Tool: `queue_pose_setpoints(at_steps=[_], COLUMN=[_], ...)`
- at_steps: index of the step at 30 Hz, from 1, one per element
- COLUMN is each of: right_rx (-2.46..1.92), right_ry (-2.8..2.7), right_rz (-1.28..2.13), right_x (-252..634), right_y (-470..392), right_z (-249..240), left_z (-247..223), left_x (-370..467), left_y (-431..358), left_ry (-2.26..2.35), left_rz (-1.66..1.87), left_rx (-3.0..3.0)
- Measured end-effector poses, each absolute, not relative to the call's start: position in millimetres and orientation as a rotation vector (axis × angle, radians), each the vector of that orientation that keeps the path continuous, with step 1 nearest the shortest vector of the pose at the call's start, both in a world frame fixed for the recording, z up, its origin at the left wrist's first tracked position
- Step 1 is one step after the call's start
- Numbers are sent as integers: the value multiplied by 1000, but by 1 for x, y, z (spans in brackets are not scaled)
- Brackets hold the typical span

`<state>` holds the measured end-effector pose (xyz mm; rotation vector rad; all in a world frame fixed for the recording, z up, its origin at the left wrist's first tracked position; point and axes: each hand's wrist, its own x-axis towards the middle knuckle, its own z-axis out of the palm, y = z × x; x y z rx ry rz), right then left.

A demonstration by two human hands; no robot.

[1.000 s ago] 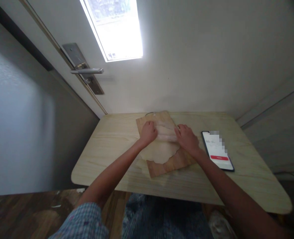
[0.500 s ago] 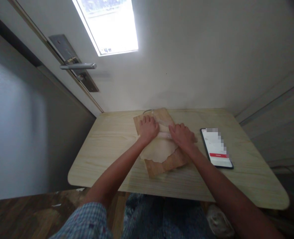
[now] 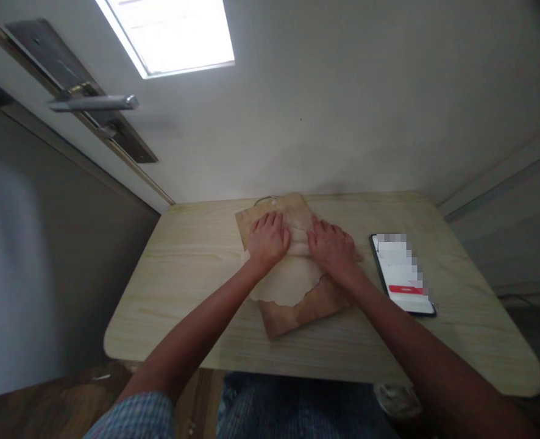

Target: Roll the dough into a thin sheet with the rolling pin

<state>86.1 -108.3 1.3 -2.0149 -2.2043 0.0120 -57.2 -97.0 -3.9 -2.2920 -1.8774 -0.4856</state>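
Note:
A thin, pale sheet of dough [image 3: 286, 280] with a ragged near edge lies on a wooden cutting board [image 3: 292, 318]. Across its far part runs a light rolling pin [image 3: 300, 249], mostly covered by my hands. My left hand [image 3: 270, 236] presses on the pin's left part, fingers bent forward over it. On the right part, my right hand [image 3: 331, 244] is closed over the pin, whose end shows just beyond that hand. The pin's left end is hidden.
The board rests on a light wooden table [image 3: 178, 292] with rounded corners. A phone [image 3: 400, 271] with a lit screen lies to the right. Behind the table stands a white door with a metal handle [image 3: 94, 103] and a bright window pane [image 3: 174, 36].
The camera view has shifted, so the door handle and window appear farther left and the board slightly larger. Both hands stay on the rolling pin, at nearly the same place on the dough.

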Motion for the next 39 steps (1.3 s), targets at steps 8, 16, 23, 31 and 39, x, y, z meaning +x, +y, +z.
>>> queue_pose_setpoints(at_steps=[8, 16, 23, 31, 39], right_rx=[-2061, -2081, -2074, -2128, -2028], right_ry=[-2168, -2167, -2163, -2115, -2141], right_rz=[138, 177, 50, 36, 8], right_x=[84, 84, 82, 81, 77], right_y=[-86, -72, -58, -54, -98], right_z=[5, 10, 10, 12, 3], left_z=[5, 10, 7, 8, 1], left_x=[-56, -54, -54, -52, -58], left_y=[-77, -58, -36, -27, -78], left_ry=[-1935, -2014, -2024, -2028, -2119], left_rz=[-462, -344, -349, -378, -361], left_rx=[-2323, -2283, -2306, -2296, -2209])
